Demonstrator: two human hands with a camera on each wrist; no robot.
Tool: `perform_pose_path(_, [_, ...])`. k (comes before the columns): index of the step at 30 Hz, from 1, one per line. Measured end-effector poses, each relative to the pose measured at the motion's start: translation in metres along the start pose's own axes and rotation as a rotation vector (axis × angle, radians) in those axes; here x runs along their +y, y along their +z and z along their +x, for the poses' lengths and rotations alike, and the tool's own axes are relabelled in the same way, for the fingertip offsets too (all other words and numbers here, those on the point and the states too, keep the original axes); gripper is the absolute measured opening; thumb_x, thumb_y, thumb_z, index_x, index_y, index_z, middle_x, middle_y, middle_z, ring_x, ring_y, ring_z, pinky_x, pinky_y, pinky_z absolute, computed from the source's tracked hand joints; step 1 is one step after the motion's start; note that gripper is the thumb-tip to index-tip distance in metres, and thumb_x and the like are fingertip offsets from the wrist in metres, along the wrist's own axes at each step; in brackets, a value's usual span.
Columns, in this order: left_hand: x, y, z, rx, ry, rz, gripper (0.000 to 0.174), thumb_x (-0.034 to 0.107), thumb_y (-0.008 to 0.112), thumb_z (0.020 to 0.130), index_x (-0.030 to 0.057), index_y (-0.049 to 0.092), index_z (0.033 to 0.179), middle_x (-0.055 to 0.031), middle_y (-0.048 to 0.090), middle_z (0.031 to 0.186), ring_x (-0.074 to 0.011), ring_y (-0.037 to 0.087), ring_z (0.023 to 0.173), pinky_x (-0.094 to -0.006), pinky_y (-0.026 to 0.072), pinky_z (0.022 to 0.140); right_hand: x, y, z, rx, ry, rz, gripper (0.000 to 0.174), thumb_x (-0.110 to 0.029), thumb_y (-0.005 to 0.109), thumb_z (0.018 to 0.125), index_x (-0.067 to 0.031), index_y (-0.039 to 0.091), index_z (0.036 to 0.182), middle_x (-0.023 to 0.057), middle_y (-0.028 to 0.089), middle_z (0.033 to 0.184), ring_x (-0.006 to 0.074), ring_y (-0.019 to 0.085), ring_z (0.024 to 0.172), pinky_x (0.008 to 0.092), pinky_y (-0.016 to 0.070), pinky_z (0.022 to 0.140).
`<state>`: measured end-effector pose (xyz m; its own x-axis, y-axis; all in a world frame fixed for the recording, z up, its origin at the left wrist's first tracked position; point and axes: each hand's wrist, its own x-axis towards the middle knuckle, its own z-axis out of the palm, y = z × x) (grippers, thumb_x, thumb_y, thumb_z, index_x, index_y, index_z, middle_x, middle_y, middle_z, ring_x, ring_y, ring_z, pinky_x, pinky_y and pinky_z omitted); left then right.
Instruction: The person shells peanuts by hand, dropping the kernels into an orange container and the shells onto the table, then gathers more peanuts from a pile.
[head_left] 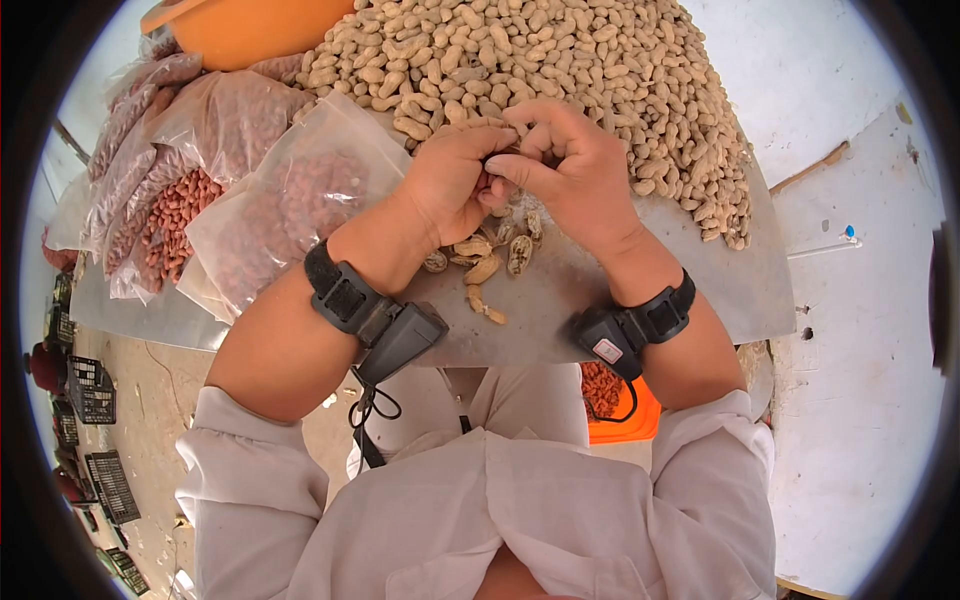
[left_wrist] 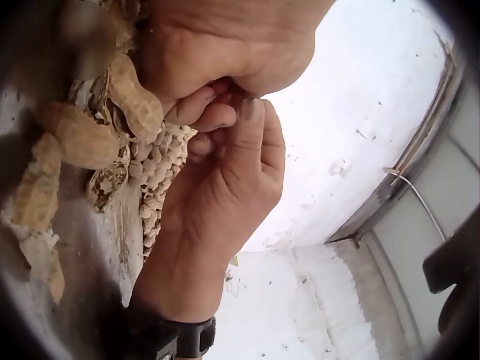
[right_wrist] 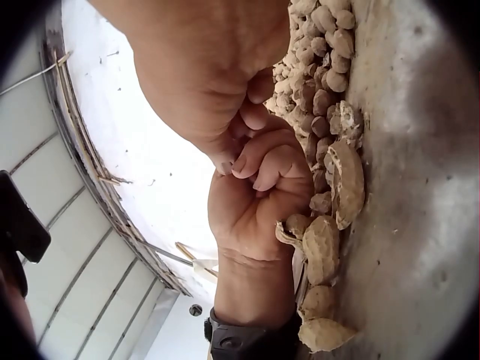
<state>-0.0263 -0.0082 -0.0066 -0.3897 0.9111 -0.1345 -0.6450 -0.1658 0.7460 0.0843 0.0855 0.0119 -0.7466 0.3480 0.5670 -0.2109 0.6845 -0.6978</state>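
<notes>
Both hands meet over the near edge of the peanut pile (head_left: 560,60). My left hand (head_left: 450,180) has its fingers curled, and my right hand (head_left: 580,175) pinches against it with thumb and forefinger. Between the fingertips is a small peanut, almost wholly hidden by the fingers. The right wrist view shows the curled fingers of the left hand (right_wrist: 262,187) pressed up to the right thumb. Just below the hands lie cracked, empty peanut shells (head_left: 519,254) on the metal tabletop (head_left: 540,320). More shells (left_wrist: 79,135) appear close up in the left wrist view.
Left of the hands sits a clear plastic bag (head_left: 290,220) of red shelled peanuts, beside other filled bags (head_left: 215,120). An orange basin (head_left: 240,30) stands behind them. Under the table edge is an orange container (head_left: 630,425) with reddish bits. Black crates (head_left: 112,487) lie on the floor.
</notes>
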Motion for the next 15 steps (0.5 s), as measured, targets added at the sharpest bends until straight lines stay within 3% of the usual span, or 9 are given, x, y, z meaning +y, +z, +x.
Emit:
perform_pose_path(3, [0.0002,0.0002,0.0006,0.009,-0.010,-0.018,0.014,0.013,0.048,0.089,0.0059,0.051,0.077,-0.0016,0.050,0.065,-0.0074,0.045,0.047,-0.0175,0.0319,0.038,0.0009,-0.0007,-0.0002,-0.027,-0.021,-0.039,0.034,-0.004,0.070,0.072,-0.0037,0.059,0.104,-0.0011,0.056,0.061,0.0032,0.049,0.055,0.0186,0.0415,0.052])
perform_pose_path(12, [-0.0004,0.0012,-0.0018,-0.030,0.029,-0.045,0.012,0.011,0.048,0.089,0.0056,0.053,0.080,-0.0002,0.049,0.066,-0.0067,0.042,0.050,-0.0180,0.0267,0.039,0.0004,-0.0003,-0.0004,0.010,-0.002,-0.001,0.026,-0.008,0.069,0.077,-0.0034,0.061,0.101,-0.0023,0.054,0.061,0.0026,0.047,0.056,0.0185,0.0390,0.051])
perform_pose_path(15, [-0.0012,-0.0013,-0.0003,-0.057,0.054,-0.049,0.011,0.011,0.049,0.089,0.0052,0.054,0.081,0.0003,0.048,0.066,-0.0063,0.042,0.050,-0.0179,0.0266,0.040,0.0009,-0.0018,0.0010,0.054,0.020,-0.056,0.025,-0.016,0.067,0.078,-0.0049,0.061,0.100,0.0041,0.058,0.059,0.0099,0.052,0.053,0.0247,0.0430,0.052])
